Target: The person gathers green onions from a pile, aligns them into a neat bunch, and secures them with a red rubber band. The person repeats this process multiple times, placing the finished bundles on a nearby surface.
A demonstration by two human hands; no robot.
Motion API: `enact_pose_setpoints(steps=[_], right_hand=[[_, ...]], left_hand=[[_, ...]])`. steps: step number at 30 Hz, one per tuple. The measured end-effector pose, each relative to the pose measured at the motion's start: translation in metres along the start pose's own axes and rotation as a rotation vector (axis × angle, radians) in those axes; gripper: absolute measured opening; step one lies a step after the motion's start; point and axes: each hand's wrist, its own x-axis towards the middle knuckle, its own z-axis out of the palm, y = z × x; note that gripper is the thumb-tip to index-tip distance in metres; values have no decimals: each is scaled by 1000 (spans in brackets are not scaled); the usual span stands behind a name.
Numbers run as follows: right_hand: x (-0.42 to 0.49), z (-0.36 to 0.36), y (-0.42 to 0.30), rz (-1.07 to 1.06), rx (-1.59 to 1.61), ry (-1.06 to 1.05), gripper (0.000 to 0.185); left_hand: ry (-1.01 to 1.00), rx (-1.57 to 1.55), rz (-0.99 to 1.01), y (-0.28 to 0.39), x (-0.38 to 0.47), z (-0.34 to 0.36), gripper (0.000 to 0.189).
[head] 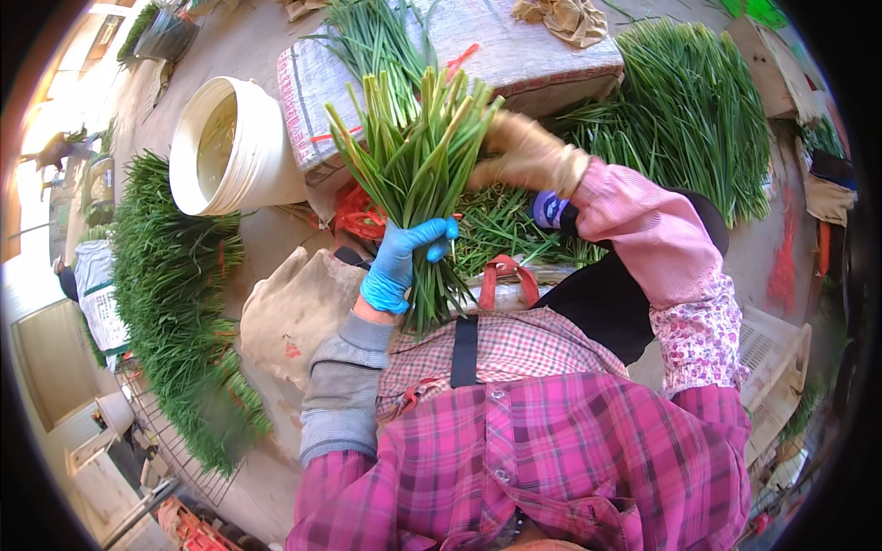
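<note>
My left hand (pixel 406 258), in a blue disposable glove, is closed around the lower part of a bunch of green leaf vegetables that look like garlic chives (pixel 413 158). The pale cut ends fan out at the top, while the dark leaf tips hang below my fist towards my lap. Blurred by motion, my right hand (pixel 530 155) wears a tan glove and is at the bunch's upper right side. Its thumb and fingers look apart, but whether they pinch a leaf is unclear. More chives (pixel 379 41) lie on a white woven-sack block (pixel 544 55) beyond the bunch.
A white bucket (pixel 269 151) with liquid stands at left. Tied chive bundles (pixel 172 296) line the floor beside it. A large chive pile (pixel 689 117) is at right. Loose leaves (pixel 503 213) and red ties (pixel 358 213) lie before me. A plastic crate (pixel 772 365) is at far right.
</note>
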Motion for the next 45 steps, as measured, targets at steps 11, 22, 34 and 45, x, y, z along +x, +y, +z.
enact_pose_setpoints(steps=[11, 22, 34, 45], right_hand=[[4, -24, -34, -416, -978, 259, 26], [-9, -64, -33, -154, 240, 235, 10], [2, -17, -11, 5, 327, 166, 35], [-2, -112, 16, -504, -751, 818, 13]], left_hand=[[271, 402, 33, -5, 11, 9, 14], [293, 152, -18, 3, -1, 8, 28], [155, 9, -33, -14, -3, -3, 49], [1, -28, -229, -9, -11, -22, 35]])
